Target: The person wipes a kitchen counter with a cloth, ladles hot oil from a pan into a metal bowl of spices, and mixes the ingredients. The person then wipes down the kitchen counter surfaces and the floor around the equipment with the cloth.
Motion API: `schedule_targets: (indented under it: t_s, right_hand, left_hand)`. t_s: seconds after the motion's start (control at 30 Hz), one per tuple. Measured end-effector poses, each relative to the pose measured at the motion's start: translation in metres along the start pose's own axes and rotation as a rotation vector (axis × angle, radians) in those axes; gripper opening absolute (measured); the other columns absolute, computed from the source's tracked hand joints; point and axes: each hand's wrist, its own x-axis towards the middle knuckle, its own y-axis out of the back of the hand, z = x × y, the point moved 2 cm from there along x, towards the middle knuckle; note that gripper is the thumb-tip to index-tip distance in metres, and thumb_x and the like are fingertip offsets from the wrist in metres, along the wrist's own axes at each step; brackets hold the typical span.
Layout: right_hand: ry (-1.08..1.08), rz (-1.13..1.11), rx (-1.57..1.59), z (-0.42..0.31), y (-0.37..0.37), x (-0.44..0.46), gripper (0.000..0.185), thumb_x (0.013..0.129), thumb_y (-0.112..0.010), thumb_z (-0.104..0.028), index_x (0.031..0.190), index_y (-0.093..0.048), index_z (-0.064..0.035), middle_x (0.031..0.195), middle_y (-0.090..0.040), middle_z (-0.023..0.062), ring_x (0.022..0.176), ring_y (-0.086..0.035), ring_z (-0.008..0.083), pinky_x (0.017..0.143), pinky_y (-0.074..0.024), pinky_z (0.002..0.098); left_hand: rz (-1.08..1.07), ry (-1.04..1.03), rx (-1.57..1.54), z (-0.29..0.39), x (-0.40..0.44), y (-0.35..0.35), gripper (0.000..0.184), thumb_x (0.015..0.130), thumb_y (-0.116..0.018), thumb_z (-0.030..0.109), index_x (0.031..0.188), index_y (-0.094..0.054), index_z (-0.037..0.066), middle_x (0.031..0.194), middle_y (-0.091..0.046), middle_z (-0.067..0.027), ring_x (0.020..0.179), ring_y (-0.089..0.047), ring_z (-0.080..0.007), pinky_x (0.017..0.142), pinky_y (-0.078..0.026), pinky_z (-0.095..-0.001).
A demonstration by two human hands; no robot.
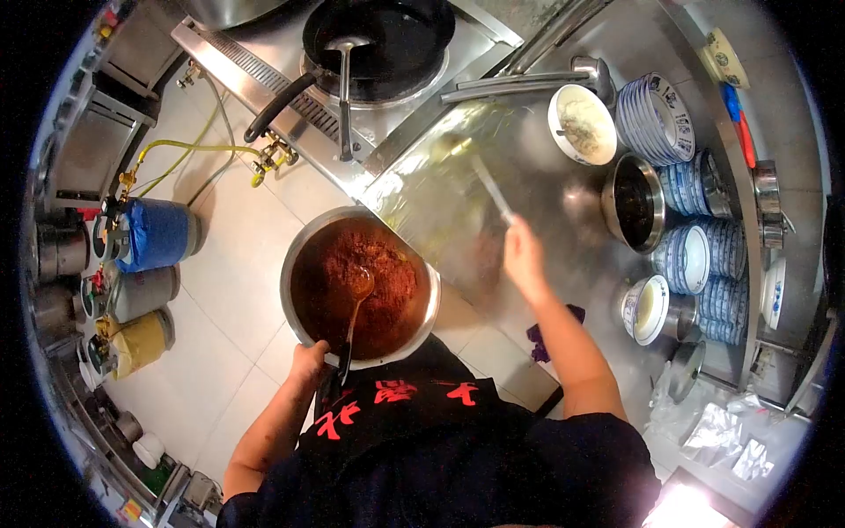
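Note:
My right hand [525, 257] is closed around a slim, pale utensil [493, 189], slightly blurred, so its kind is unclear. It points over the steel counter [546, 194], where greenish-yellow smears [449, 154] lie near the stove. At the near left rim of a large metal pot [431, 312], my left hand [310, 361] is closed on the pot's edge. Dark red, oily sauce with a thick, crumbly mound [378, 264] fills much of the pot. A ladle [354, 326] rests in it, its black handle leaning over the rim beside my left hand.
A black wok [396, 44] with a metal spatula [345, 84] sits on the stove. Along the counter's right stand a white bowl [585, 132], stacked plates [656, 119], stacked bowls [687, 260] and a dark-filled steel basin [635, 202]. Gas cylinders [158, 233] with hoses stand at left.

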Motion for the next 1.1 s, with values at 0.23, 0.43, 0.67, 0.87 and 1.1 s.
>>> schedule_targets:
  t_s: [0.23,0.43,0.67,0.87,1.1]
  right_hand:
    - [-0.172,0.183,-0.399,0.056,0.015,0.097,0.030,0.085,-0.043,-0.017,0.114,-0.052,-0.0113,0.092,-0.061,0.0167,0.080,-0.058,0.0356,0.066,-0.0460,0.0437]
    - [0.017,0.037,-0.534,0.063,0.011,0.077,0.030,0.085,-0.043,-0.015,0.114,-0.050,-0.0117,0.090,-0.061,0.0148,0.078,-0.058,0.0338,0.064,-0.0466,0.0434]
    - [-0.002,0.031,-0.689,0.054,0.019,0.105,0.030,0.086,-0.043,-0.016,0.114,-0.051,-0.0115,0.089,-0.061,0.0123,0.077,-0.059,0.0313,0.061,-0.0473,0.0418]
    - [0.164,0.060,-0.536,0.046,0.015,0.097,0.029,0.085,-0.044,-0.016,0.112,-0.053,-0.0117,0.088,-0.062,0.0130,0.075,-0.059,0.0322,0.063,-0.0478,0.0423]
    - [0.077,-0.187,-0.486,0.029,0.004,0.060,0.031,0.086,-0.042,-0.018,0.113,-0.051,-0.0084,0.092,-0.061,0.0174,0.078,-0.059,0.0353,0.069,-0.0470,0.0436]
  left_hand:
    - [-0.002,0.007,-0.053,0.008,-0.010,-0.005,0.026,0.070,-0.052,0.012,0.088,-0.053,-0.007,0.068,-0.055,-0.0112,0.049,-0.049,-0.0193,0.041,-0.038,-0.0307]
    - [0.017,0.039,0.010,0.005,-0.006,-0.001,0.028,0.069,-0.053,0.011,0.089,-0.055,-0.008,0.069,-0.056,-0.0125,0.052,-0.053,-0.0214,0.043,-0.040,-0.0326]
    - [0.022,0.016,-0.052,0.007,-0.011,-0.005,0.027,0.069,-0.054,0.011,0.089,-0.054,-0.007,0.070,-0.057,-0.0127,0.053,-0.055,-0.0228,0.043,-0.042,-0.0326]
    - [0.015,0.063,-0.032,0.001,-0.002,-0.002,0.028,0.069,-0.053,0.010,0.090,-0.053,-0.007,0.069,-0.055,-0.0110,0.049,-0.052,-0.0197,0.039,-0.038,-0.0297]
    - [0.036,0.049,-0.027,0.014,-0.015,-0.005,0.026,0.070,-0.053,0.011,0.090,-0.054,-0.006,0.069,-0.055,-0.0095,0.046,-0.050,-0.0171,0.038,-0.036,-0.0277]
